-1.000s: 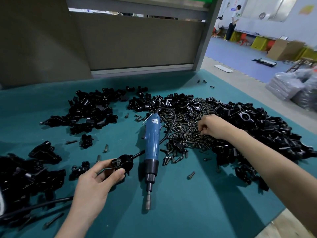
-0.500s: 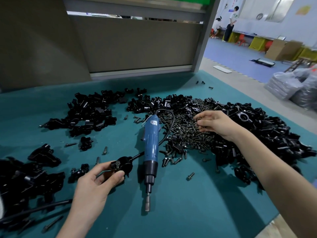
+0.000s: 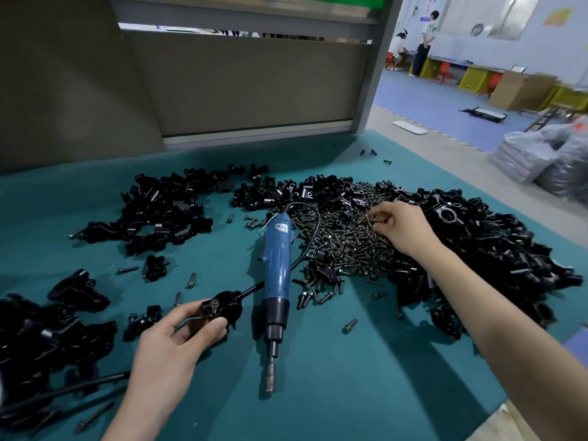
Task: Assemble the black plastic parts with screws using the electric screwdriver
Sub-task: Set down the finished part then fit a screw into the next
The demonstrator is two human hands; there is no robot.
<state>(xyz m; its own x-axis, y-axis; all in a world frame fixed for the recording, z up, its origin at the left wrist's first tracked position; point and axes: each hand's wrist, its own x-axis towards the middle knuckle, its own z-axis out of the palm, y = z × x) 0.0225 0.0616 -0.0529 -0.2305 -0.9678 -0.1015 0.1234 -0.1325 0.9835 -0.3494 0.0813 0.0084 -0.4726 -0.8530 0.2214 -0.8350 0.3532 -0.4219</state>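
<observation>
Near the front of the teal mat (image 3: 350,393), the rounded black plastic part (image 3: 226,310), with a seated screw (image 3: 214,303) standing in it, is pinched between the thumb and fingers of the left hand (image 3: 171,348). Well apart, the right hand (image 3: 402,232) pinches a dark screw (image 3: 370,219) over the screw heap (image 3: 346,249); best to lift a single one cleanly. The blue electric screwdriver (image 3: 276,268) lies between them, just beside the part.

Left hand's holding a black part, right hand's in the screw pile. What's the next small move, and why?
Probably lift the right hand clear of the screw pile with the screw it seems to pinch, and bring it to the black part in the left hand. The electric screwdriver lies unheld between the hands, so a screw likely needs seating first.
</observation>
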